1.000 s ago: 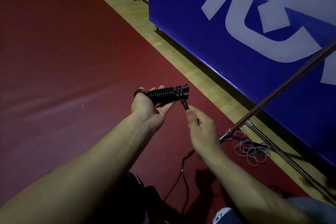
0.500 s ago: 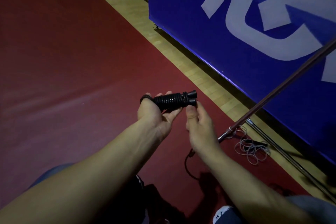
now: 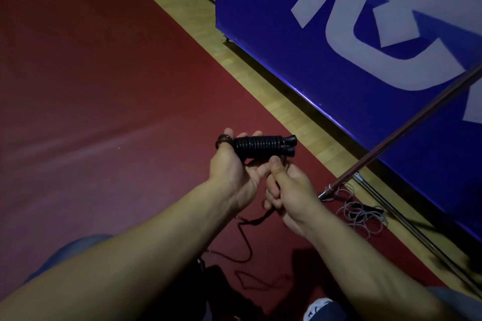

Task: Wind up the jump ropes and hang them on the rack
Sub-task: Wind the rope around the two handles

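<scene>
The left hand grips the black jump rope handles, already wrapped in rope coils. Just beside it, the right hand pinches the loose rope, which trails below both hands onto the red floor.

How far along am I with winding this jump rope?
Mostly wound: the coils cover the handles held in your left hand. In hand: your right hand grips the loose rope, some trailing on the floor. Left: wind that, hang it, then the pale rope by the rack.
</scene>
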Motion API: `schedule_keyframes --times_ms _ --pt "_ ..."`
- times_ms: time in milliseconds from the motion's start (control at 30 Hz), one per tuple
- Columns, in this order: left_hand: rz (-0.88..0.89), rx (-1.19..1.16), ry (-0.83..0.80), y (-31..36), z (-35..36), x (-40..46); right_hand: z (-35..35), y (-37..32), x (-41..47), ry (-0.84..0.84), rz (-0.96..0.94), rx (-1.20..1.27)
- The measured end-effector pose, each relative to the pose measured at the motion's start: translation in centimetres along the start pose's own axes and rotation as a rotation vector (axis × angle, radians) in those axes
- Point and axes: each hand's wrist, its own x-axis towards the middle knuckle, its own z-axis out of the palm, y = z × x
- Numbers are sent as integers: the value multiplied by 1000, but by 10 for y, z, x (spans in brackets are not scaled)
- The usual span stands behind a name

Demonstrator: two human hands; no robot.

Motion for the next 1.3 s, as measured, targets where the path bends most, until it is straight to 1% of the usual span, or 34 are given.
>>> schedule_keyframes --times_ms 67,100,133,233,267,333,367,400,467,533,600,633,667,733,800,867,900,933,1000,1100,1200,1233,1300 --pt "2 11 23 2 2 0 0 -3 0 -13 84 -53" --pt "13 16 36 4 3 0 0 -3 0 -12 92 -115" --pt "31 15 52 6 5 -1 1 -2 0 -8 62 -237" --pt "80 26 114 14 5 -1 3 1 -3 -1 -98 -762" --pt "72 21 118 17 5 0 3 3 -5 -29 -121 -879" --pt "34 16 102 19 2 2 4 6 -5 -90 -133 -1007" --pt "10 22 85 19 1 3 3 7 -5 -88 -132 -1021" --pt "-13 31 68 18 0 3 2 9 -4 -62 -117 -968" --pt "-55 57 29 17 0 4 -2 9 2 6 -62 -772" --pt "-104 106 -18 18 1 3 -6 4 8 25 34 -535" --pt "-144 230 -53 21 1 4 -16 -4 13 18 82 -398" --pt "-156 309 -58 23 1 5 -22 -7 15 35 59 -411" --pt "-165 377 -60 24 1 6 -30 -8 17 73 -7 -497" --pt "-188 463 -79 27 2 7 -46 -12 22 184 -221 -811" --pt "-186 526 -111 31 3 7 -53 -17 23 244 -442 -1061" --pt "-141 602 -134 32 3 7 -54 -27 20 290 -681 -1207" --pt "-113 634 -128 31 3 8 -55 -33 18 310 -768 -1264" --pt "-82 648 -115 29 3 7 -55 -38 16 316 -810 -1298" --pt "-18 641 -87 24 3 5 -58 -43 15 275 -817 -1350" --pt "115 668 -31 15 4 7 -52 -40 12 190 -794 -1502" --pt "276 687 42 4 4 7 -35 -35 3 221 -756 -1627" --pt "313 651 72 2 4 7 -29 -32 0 243 -748 -1647" --pt "322 484 165 2 3 10 -14 -26 -8 269 -642 -1662"
